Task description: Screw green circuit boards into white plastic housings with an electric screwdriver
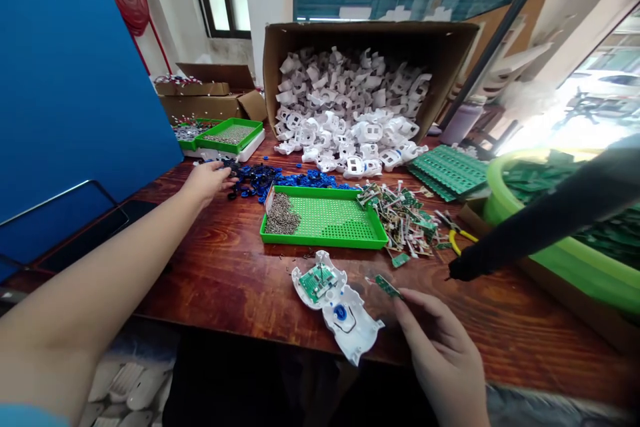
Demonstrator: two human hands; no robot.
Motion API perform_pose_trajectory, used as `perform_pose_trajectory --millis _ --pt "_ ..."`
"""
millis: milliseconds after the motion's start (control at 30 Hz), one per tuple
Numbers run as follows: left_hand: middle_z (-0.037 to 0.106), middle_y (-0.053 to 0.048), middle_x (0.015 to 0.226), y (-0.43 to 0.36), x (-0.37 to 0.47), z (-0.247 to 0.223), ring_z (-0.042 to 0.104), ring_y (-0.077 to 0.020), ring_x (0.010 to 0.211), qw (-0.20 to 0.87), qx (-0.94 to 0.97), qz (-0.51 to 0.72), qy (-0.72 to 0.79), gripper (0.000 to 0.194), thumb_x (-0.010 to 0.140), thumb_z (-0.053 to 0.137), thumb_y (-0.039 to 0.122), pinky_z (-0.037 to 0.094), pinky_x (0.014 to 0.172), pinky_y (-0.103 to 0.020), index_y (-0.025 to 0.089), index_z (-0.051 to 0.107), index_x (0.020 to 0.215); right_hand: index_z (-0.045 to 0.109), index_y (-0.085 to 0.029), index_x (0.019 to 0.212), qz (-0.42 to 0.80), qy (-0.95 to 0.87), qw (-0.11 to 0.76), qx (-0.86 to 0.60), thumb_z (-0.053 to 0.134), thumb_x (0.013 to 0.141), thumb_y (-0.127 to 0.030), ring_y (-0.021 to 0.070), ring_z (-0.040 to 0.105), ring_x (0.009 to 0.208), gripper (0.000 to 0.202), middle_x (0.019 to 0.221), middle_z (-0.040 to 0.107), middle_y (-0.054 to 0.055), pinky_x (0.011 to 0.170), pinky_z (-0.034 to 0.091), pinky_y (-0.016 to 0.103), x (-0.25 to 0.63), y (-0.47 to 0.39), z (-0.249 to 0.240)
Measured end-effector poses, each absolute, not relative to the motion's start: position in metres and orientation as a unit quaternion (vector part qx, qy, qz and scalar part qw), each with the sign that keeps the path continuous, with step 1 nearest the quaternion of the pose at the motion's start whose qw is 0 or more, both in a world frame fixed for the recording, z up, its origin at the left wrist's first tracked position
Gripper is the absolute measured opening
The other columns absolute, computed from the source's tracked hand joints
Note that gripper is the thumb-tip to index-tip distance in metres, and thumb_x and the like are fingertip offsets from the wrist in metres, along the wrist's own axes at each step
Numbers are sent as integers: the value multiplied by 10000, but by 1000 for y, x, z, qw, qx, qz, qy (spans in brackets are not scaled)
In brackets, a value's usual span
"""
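Note:
My right hand [443, 347] pinches a small green circuit board [387, 285] by its end, with thin wires at the other end. Left of it, at the table's front edge, lies a white plastic housing [357, 330] in two halves. A green circuit board [316, 282] sits in the upper half, and a blue round part [340, 311] and a dark wire are in the lower half. My left hand [207, 181] reaches out to a pile of small black parts [233, 168], its fingers apart at the pile's edge. Whether the fingertips touch a part is unclear.
Behind the housing stands a green tray [325, 240] with many small screws [283, 215]. Blue parts [310, 179], wired boards [405, 213] and yellow-handled pliers [457, 240] lie around it. A carton [450, 30] spills white housings. A dark electric screwdriver [540, 213] juts in from the right.

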State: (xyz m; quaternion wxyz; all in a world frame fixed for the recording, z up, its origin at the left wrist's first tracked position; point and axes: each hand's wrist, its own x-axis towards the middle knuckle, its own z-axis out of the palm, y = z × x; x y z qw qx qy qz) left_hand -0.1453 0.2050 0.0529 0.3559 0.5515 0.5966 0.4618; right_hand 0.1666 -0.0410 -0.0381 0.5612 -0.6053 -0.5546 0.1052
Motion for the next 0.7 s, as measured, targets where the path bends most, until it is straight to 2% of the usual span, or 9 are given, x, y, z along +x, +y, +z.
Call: perform_pose_trajectory --millis 67,167,300,400,433,533,633,700 --pt "625 -35 862 172 -132 62 623 -125 860 432 559 465 533 235 870 491 215 500 792 -214 51 494 1040 603 -172 974 125 -534 580 -603 616 744 -226 68 600 837 236 946 608 42 753 509 110 168 -42 -39" --pt "651 3 872 115 -114 63 633 -133 855 508 549 458 481 140 833 526 194 514 750 -195 122 520 953 610 -181 985 190 -480 621 -590 616 749 -228 75 596 861 242 967 601 50 773 509 135 171 -46 -40" --pt "686 -1 899 33 -88 44 647 -113 818 629 563 344 411 211 725 699 226 499 723 -122 180 573 888 600 -234 997 283 -410 678 -541 603 765 -196 46 600 840 235 947 593 15 757 502 105 165 -55 -36" --pt "676 -36 959 -19 -63 26 642 -123 859 766 501 229 331 173 773 652 287 504 763 -178 207 538 876 587 -281 1006 288 -447 684 -498 557 789 -130 20 595 810 267 926 574 -14 745 500 95 152 -68 -24" --pt "676 -23 929 -32 -56 22 638 -114 861 787 468 235 326 181 780 642 314 494 776 -173 217 519 870 585 -286 1004 280 -474 677 -490 543 790 -104 17 591 818 283 922 569 -17 750 497 97 148 -73 -18" --pt "648 5 898 -53 -40 10 614 -81 856 779 491 234 311 124 827 585 303 470 786 -145 225 505 879 590 -258 985 254 -563 623 -480 535 764 -34 23 577 841 320 890 577 -10 753 489 108 138 -89 -1" --pt "618 -12 934 -58 -38 3 601 -109 892 737 567 200 309 100 871 508 308 488 806 -187 234 509 938 598 -188 953 241 -626 579 -463 548 726 -6 43 581 787 296 835 601 14 704 503 139 134 -102 8" --pt "622 -21 935 -58 -42 -3 615 -130 870 695 615 183 325 108 865 511 310 517 765 -195 242 521 948 606 -127 904 225 -641 576 -455 561 718 -29 62 586 740 215 786 612 45 659 509 160 132 -108 8"
